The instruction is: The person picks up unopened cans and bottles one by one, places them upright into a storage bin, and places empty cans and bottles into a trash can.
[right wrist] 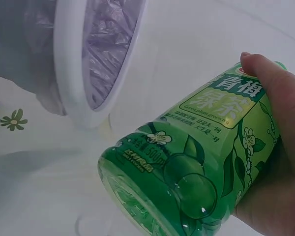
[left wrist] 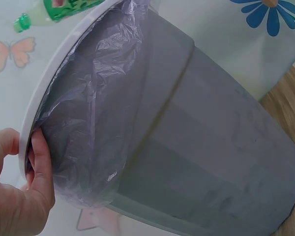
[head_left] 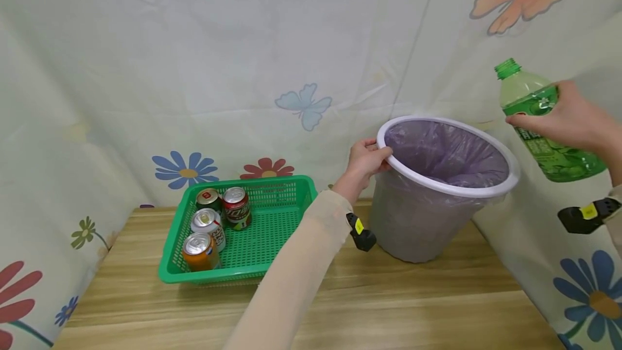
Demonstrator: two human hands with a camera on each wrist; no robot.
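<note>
My left hand (head_left: 366, 162) grips the white rim of a grey trash can (head_left: 418, 226), thumb and fingers on either side of the rim in the left wrist view. A thin purple bag (left wrist: 88, 98) lines the can and folds down over its outside. The can leans toward the right. Up at the right, my right hand (head_left: 578, 120) holds a green plum green tea bottle (head_left: 549, 139) around its middle. The bottle tilts, its green-capped or threaded top toward the upper left. In the right wrist view the bottle's base (right wrist: 132, 206) faces the camera, below the can's rim (right wrist: 71, 64).
Left of the can, a green plastic basket (head_left: 272, 271) sits on the wooden table (head_left: 389, 307). Several drink cans stand along its left side, among them an orange can (head_left: 200, 253) and a dark red can (head_left: 237, 208). A patterned cloth (head_left: 218, 69) hangs behind and beside the table.
</note>
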